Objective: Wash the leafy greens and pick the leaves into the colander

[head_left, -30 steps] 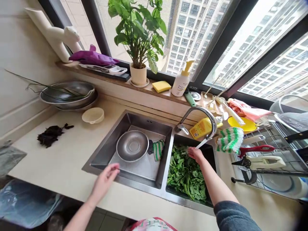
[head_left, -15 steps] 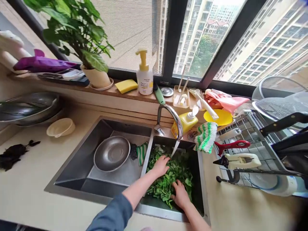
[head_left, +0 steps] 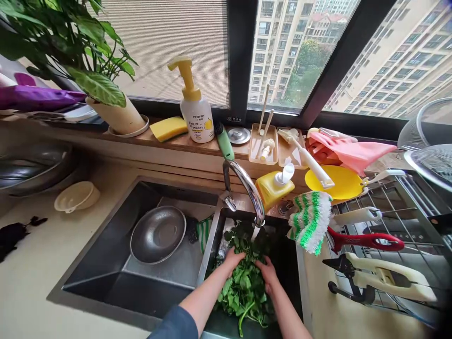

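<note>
Fingers [head_left: 240, 256] of your left hand [head_left: 231, 262] curl partway inward on one side of the leafy greens [head_left: 244, 288]; those of your right hand [head_left: 270, 277] curl in opposite. Between them you grasp the bunch, the fingertips partly hidden among leaves. Just beyond your fingers, water [head_left: 255, 232] falls from the faucet [head_left: 249, 185] onto the greens. Around both hands stands the sink basin [head_left: 304, 287]. Left of your fingers, a metal bowl [head_left: 158, 234] rests in the adjoining basin [head_left: 102, 254]; beyond them, to the right, hangs a green-and-white cloth [head_left: 310, 221].
</note>
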Demonstrator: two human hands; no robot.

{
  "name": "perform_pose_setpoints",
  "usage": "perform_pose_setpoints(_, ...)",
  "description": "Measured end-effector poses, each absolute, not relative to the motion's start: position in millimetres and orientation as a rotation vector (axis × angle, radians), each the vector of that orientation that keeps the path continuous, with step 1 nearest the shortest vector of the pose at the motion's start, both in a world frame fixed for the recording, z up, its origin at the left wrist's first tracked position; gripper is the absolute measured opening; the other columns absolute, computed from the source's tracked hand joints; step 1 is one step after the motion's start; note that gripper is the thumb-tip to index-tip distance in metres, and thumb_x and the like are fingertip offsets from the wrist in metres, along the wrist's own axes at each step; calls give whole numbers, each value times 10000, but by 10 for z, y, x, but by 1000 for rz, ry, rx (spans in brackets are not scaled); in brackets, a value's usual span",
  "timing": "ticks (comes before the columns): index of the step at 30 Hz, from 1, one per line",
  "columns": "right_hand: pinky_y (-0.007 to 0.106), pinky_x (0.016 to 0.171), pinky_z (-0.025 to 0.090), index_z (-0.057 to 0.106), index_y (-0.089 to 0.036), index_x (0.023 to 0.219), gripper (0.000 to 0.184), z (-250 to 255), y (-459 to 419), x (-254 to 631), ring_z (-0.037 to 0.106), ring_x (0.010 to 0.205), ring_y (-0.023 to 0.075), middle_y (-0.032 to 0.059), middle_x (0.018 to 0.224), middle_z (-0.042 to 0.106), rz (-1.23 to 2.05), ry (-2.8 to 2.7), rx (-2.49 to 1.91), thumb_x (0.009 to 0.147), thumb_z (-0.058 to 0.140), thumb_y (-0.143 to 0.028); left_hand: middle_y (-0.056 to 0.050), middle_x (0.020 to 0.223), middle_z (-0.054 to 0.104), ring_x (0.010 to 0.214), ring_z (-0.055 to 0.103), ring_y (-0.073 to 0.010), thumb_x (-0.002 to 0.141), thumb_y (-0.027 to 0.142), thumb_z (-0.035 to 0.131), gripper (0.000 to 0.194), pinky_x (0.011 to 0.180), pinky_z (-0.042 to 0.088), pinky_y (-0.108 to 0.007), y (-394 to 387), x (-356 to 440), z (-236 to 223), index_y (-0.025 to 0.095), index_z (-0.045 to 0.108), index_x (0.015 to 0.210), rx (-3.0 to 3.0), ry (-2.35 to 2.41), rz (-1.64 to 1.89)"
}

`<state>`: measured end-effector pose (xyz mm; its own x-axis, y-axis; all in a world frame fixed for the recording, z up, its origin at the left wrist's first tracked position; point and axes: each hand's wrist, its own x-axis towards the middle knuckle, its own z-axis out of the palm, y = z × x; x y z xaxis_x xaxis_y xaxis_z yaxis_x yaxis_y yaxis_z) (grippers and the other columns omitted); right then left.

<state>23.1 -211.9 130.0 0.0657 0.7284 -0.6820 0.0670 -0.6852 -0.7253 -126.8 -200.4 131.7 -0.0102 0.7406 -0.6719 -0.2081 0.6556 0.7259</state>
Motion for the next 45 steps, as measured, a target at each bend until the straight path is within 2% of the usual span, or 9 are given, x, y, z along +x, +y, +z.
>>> perform_pose_setpoints(8,387,890,426,452,-170,1220,647,2000,-1823,609,517,1085,280,121,1191,541,1303,-1258,-1820,652,602,-441,-133,1255,502,1211,372,-350,611,306,699,631,1016,248,-455,-1948,-1552,2182,215,500,1203,1009,1519,919)
perform_pose_setpoints(12,495,965,315,262,-233,1374,743,1679,-2044,509,225,1290,360,123,1458,146,812,-1859,-2073,713,544,-423,-96,1482,63,1320,-68,-395,588,277,720,874,1019,-20,-593,-2230,-1411,1924,270,301,1356,1432,1881,470)
perform_pose_setpoints(16,660,923,198,235,-313,1377,675,1149,-2499,160,35,1310,423,44,1487,67,795,-2346,-2310,761,490,-411,-50,1479,90,1301,-164,-388,560,359,739,908,955,-156,-645,-2571,-1160,1292,372,281,1344,1759,1852,-21)
perform_pose_setpoints(23,505,943,297,346,-307,1332,603,905,-2128,461,240,1283,350,51,1454,223,821,-2617,-2233,753,511,-283,-78,1423,287,1300,81,-445,563,391,736,803,947,-165,-651,-2211,-1169,976,391,387,1286,1723,1738,-330)
perform_pose_setpoints(29,471,907,353,362,-122,1313,595,972,-2111,243,281,1264,352,159,1459,134,701,-2373,-2400,740,454,-250,-69,1452,214,1323,-115,-348,661,385,632,812,988,-173,-608,-2370,-1229,952,321,241,1370,1796,1791,12)
perform_pose_setpoints(35,343,772,433,582,-172,1047,303,1364,-2161,15,600,911,256,144,1071,596,976,-2578,-2146,799,412,-208,-131,1385,350,1314,125,-390,649,415,612,752,984,-172,-599,-2546,-1227,784,266,351,1338,1761,1718,-242)
perform_pose_setpoints(38,283,756,421,610,-215,932,254,1519,-1902,-121,587,899,203,83,978,619,786,-2638,-1812,833,376,-196,-168,1393,323,1306,138,-404,692,460,548,733,969,-140,-633,-2499,-1236,930,206,338,1347,1745,1735,-259)
perform_pose_setpoints(42,250,712,413,623,-206,953,239,1455,-1519,-169,579,922,197,94,975,623,777,-2535,-1983,841,411,-216,-111,1430,265,1270,256,-389,671,473,575,708,1012,51,-615,-2467,-1349,1239,279,370,1320,1589,1696,-98)
perform_pose_setpoints(45,248,670,412,601,-221,1038,258,1408,-1374,-112,586,927,202,105,985,633,854,-2502,-2112,840,437,-238,-75,1353,383,1133,466,-253,787,331,462,422,972,324,-410,-2380,-1423,1428,264,506,1201,1424,1814,103)
